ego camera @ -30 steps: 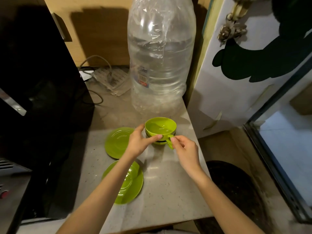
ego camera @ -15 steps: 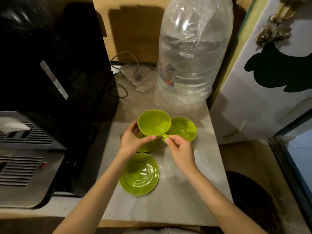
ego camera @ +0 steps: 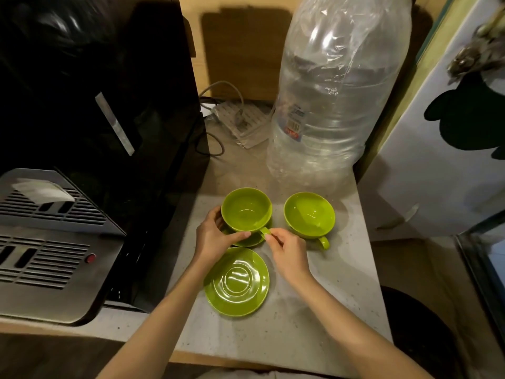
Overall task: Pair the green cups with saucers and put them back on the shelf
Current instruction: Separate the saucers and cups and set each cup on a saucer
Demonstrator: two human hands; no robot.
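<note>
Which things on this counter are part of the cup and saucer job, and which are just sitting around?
Part of the job:
held green cup
saucer under it
second green cup
bare saucer
left hand and right hand

Just there:
large plastic water bottle
power strip
black appliance

beyond the fingers (ego camera: 247, 234) a big clear water bottle (ego camera: 330, 97) blocks the far right of the surface (ego camera: 314, 310), with a power strip (ego camera: 240, 124) and cables behind it to the left. a black appliance (ego camera: 109, 105) walls off the left side, a white door (ego camera: 437, 160) the right. a second cup (ego camera: 309, 214) sits just right of the fingers, an empty saucer (ego camera: 237, 281) just below them. bare surface lies open nearer the person and to the right of that saucer.
</note>
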